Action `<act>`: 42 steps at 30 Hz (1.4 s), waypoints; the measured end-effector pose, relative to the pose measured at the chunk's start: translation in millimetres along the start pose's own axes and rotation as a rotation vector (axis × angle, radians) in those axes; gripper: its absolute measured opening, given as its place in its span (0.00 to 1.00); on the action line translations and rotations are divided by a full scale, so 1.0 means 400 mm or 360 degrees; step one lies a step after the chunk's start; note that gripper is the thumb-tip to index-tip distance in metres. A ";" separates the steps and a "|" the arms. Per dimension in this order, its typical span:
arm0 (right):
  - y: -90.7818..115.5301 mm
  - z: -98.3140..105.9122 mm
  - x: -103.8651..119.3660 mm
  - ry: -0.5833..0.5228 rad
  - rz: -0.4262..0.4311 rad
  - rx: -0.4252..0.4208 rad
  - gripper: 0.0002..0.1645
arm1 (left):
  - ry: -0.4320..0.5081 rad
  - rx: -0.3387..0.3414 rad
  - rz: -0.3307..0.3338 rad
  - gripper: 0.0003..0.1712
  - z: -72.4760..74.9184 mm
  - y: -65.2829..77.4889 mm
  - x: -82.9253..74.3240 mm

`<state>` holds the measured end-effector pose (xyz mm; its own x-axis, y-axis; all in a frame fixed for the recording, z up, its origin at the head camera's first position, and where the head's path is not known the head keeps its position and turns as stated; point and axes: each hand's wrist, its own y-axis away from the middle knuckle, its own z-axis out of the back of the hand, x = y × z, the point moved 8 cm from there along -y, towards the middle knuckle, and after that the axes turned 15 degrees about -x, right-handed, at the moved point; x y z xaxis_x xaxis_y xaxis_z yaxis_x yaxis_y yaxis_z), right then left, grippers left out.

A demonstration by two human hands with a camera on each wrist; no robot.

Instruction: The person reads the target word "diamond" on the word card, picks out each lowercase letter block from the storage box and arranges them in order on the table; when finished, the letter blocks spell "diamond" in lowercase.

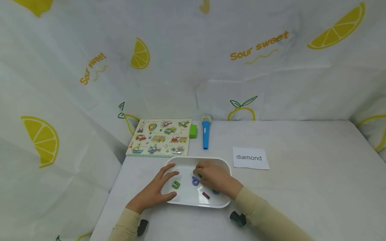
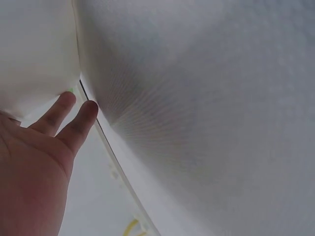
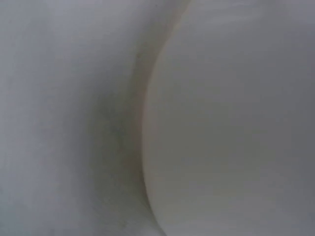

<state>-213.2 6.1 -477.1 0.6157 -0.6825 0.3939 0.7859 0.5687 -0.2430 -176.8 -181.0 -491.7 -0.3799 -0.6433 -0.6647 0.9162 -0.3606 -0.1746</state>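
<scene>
A white tray (image 1: 187, 201) holds several small coloured pieces. My left hand (image 1: 156, 189) spreads its fingers over the tray's left end, holding nothing; in the left wrist view the same hand (image 2: 39, 162) shows two extended fingers. Inside the tray, my right hand (image 1: 215, 175) has its fingers bent down round a small green piece (image 1: 200, 175), mostly covered by them. Just left of those fingers lies a purple letter (image 1: 195, 181). A green u-shaped letter (image 1: 176, 184) is nearer the left hand. A dark red stick (image 1: 206, 195) and a partly covered purple piece (image 1: 215, 192) lie below the right hand.
Behind the tray are a picture puzzle board (image 1: 159, 138), a green block (image 1: 193, 131) and a blue toy microphone (image 1: 206, 132). A card reading "diamond" (image 1: 250, 158) lies to the right. The right wrist view shows only a pale curved edge (image 3: 147, 128).
</scene>
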 end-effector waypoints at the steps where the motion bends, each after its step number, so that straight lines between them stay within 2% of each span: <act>1: 0.000 -0.001 0.002 0.0016 0.0008 -0.0008 0.18 | -0.0001 -0.0008 -0.0002 0.40 0.001 0.000 -0.001; 12: -0.012 0.000 0.019 0.0126 0.0123 -0.0084 0.09 | -0.0009 -0.0029 -0.0001 0.39 0.003 0.001 0.003; 19: -0.024 -0.003 0.007 0.0155 0.0075 -0.0107 0.10 | -0.0004 -0.0017 0.0021 0.39 -0.001 0.000 0.016; 22: -0.027 0.003 -0.001 0.0091 0.0070 -0.0125 0.11 | -0.0003 -0.0015 0.0034 0.38 -0.001 0.001 0.017; 26: -0.020 0.051 -0.020 -0.0242 -0.0017 -0.0159 0.13 | -0.0010 0.0000 0.0038 0.37 -0.002 0.003 0.016; 29: -0.004 0.114 -0.044 -0.0543 -0.0115 -0.0225 0.14 | -0.0014 0.0005 0.0038 0.36 -0.001 0.002 0.014; 32: 0.022 0.181 -0.074 -0.0703 -0.0160 -0.0308 0.15 | -0.0010 0.0008 0.0039 0.36 -0.001 0.001 0.011; 35: 0.058 0.243 -0.104 -0.0749 -0.0181 -0.0391 0.15 | 0.0015 0.0014 0.0038 0.35 -0.001 0.000 0.007; 38: 0.099 0.287 -0.141 -0.0692 -0.0203 -0.0466 0.15 | 0.0026 0.0003 0.0040 0.34 0.002 0.000 0.003; 42: 0.169 0.312 -0.218 -0.0562 -0.0372 -0.0533 0.13 | 0.0037 -0.0003 0.0051 0.32 0.004 0.000 -0.001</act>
<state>-221.1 161.5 -417.1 0.4105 -0.5447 0.7313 0.9106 0.2034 -0.3596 -176.9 -182.0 -490.2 -0.3472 -0.6385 -0.6868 0.9282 -0.3385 -0.1544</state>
